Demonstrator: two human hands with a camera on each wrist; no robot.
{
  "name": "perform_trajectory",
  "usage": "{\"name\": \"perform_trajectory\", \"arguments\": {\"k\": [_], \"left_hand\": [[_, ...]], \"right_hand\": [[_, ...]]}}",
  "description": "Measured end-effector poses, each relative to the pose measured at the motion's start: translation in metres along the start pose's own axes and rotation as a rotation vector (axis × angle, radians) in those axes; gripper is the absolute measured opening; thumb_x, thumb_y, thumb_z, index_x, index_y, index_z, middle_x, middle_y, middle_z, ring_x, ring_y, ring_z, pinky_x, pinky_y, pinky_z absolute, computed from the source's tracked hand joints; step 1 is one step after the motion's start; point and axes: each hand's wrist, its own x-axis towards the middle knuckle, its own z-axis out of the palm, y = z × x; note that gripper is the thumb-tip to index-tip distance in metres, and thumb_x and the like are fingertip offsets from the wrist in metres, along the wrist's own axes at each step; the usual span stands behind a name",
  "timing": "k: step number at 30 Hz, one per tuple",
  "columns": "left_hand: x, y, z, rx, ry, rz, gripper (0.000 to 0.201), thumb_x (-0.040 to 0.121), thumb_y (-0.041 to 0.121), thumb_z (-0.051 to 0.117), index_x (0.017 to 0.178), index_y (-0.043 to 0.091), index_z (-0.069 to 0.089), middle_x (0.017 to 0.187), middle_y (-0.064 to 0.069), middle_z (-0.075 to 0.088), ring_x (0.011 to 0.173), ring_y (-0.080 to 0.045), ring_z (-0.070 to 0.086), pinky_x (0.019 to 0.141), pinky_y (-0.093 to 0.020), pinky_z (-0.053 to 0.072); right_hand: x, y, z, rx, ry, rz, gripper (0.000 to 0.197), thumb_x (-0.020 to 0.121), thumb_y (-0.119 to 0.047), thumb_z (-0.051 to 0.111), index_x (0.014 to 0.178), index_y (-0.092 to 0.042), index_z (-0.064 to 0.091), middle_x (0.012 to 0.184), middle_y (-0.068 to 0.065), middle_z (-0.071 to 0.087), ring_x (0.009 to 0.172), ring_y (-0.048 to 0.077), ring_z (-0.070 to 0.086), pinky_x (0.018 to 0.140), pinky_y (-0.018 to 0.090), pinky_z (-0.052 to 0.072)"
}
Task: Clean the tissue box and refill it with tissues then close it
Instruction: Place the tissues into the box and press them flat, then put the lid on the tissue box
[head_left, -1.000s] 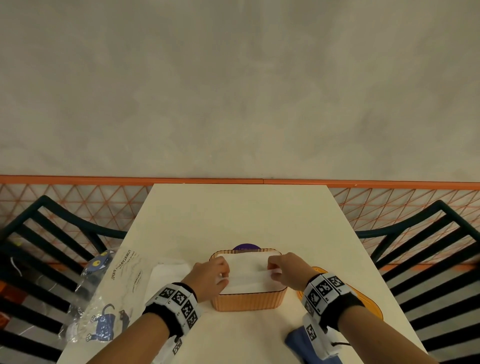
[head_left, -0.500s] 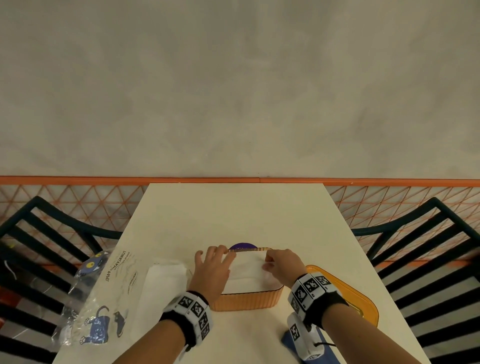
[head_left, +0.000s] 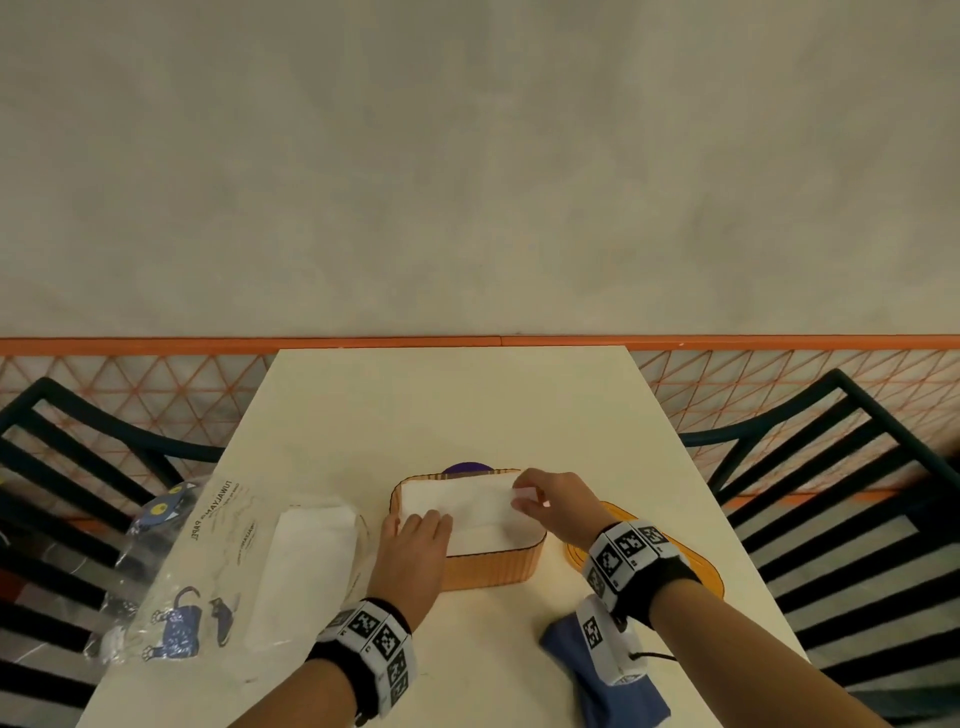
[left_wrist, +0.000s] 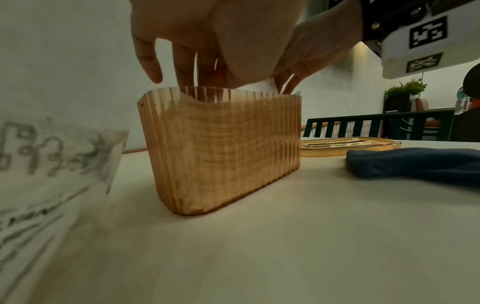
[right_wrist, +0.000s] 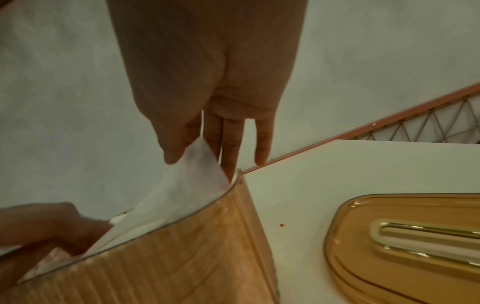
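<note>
An orange ribbed tissue box (head_left: 483, 569) stands open mid-table, filled with white tissues (head_left: 467, 506). My left hand (head_left: 418, 527) lies on the tissues at the box's near left corner, fingers straight and reaching down inside the rim (left_wrist: 192, 78). At the far right corner, my right hand (head_left: 530, 496) pinches the raised corner of the top tissue (right_wrist: 192, 181) between thumb and fingers (right_wrist: 231, 162). The box's orange lid (head_left: 696, 564) lies flat on the table to the right of the box (right_wrist: 415, 253).
A folded blue cloth (head_left: 592, 670) lies near the front edge, right of centre. A clear printed tissue package (head_left: 208, 566) with a white tissue stack (head_left: 311, 566) is at the left. Something purple (head_left: 466, 467) shows behind the box. Dark slatted chairs (head_left: 857, 467) flank the table.
My left hand has drawn back from the box's far left rim to the near left corner and now rests on the tissues. My right hand stays at the far right, lifting a tissue corner.
</note>
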Motion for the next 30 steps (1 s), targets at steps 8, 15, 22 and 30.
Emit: {"name": "perform_trajectory", "arguments": {"k": [8, 15, 22, 30], "left_hand": [[-0.008, 0.013, 0.006, -0.002, 0.043, -0.089, 0.053, 0.031, 0.001, 0.085, 0.082, 0.012, 0.073, 0.073, -0.002, 0.066, 0.055, -0.019, 0.064, 0.062, -0.036, 0.053], [-0.011, 0.015, 0.009, 0.021, 0.074, -0.112, 0.059, 0.030, -0.003, 0.085, 0.087, 0.008, 0.072, 0.076, -0.006, 0.066, 0.055, -0.021, 0.064, 0.063, -0.040, 0.052], [-0.011, 0.018, 0.010, 0.035, 0.118, -0.121, 0.061, 0.026, -0.004, 0.087, 0.085, 0.007, 0.074, 0.074, -0.005, 0.066, 0.055, -0.020, 0.066, 0.065, -0.039, 0.053], [-0.012, 0.019, 0.010, 0.037, 0.125, -0.135, 0.063, 0.026, -0.005, 0.087, 0.087, 0.007, 0.074, 0.077, -0.006, 0.068, 0.058, -0.021, 0.067, 0.066, -0.040, 0.053]], "right_hand": [[-0.047, 0.083, -0.010, -0.087, 0.125, 0.235, 0.051, 0.088, -0.029, 0.061, 0.133, -0.020, 0.040, 0.130, 0.004, 0.052, 0.117, 0.018, 0.050, 0.099, 0.032, 0.045], [-0.059, 0.122, 0.016, -0.351, -0.219, 0.491, 0.122, 0.061, -0.052, 0.079, 0.148, -0.031, -0.004, 0.158, 0.011, -0.001, 0.145, 0.035, 0.005, 0.113, 0.055, 0.024], [-0.053, 0.140, 0.011, -0.385, -0.289, 0.514, 0.127, 0.055, -0.060, 0.078, 0.147, -0.032, -0.007, 0.151, 0.011, 0.019, 0.140, 0.034, 0.020, 0.110, 0.055, 0.027], [-0.031, 0.089, -0.035, -0.019, -0.067, 0.304, 0.123, 0.063, -0.043, 0.081, 0.147, -0.029, -0.007, 0.150, 0.010, 0.022, 0.137, 0.032, 0.023, 0.109, 0.055, 0.029]]}}
